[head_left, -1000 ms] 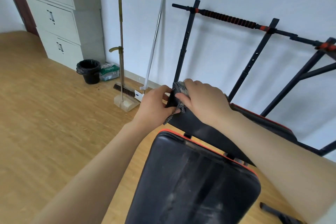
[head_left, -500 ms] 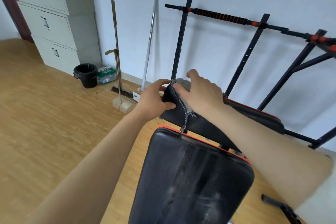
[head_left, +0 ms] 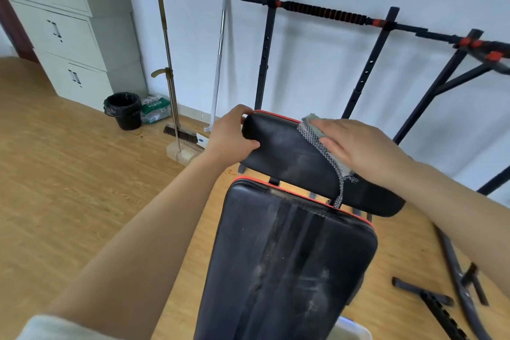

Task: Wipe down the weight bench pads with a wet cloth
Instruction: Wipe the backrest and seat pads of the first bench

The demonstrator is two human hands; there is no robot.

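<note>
The weight bench has two black pads with red piping. The long near pad [head_left: 289,257] shows damp streaks and runs from the lower middle upward. Beyond it lies the smaller far pad [head_left: 287,154], set crosswise. My left hand [head_left: 234,132] grips that far pad's left end, thumb on its front face. My right hand [head_left: 358,146] lies flat on a grey cloth with a checked edge [head_left: 317,138], pressing it onto the far pad's top right. A corner of the cloth hangs down toward the gap between the pads.
A black rack with a barbell [head_left: 325,12] stands against the wall behind the bench. A broom with dustpan [head_left: 176,130], a mop handle [head_left: 219,55], a black bin [head_left: 124,110] and grey cabinets [head_left: 69,36] are at left. Loose metal bars [head_left: 441,303] lie on the wood floor at right.
My right hand has slid the cloth rightward along the far pad, from its left end to its right part. My left hand still holds the pad's left end. The view has shifted.
</note>
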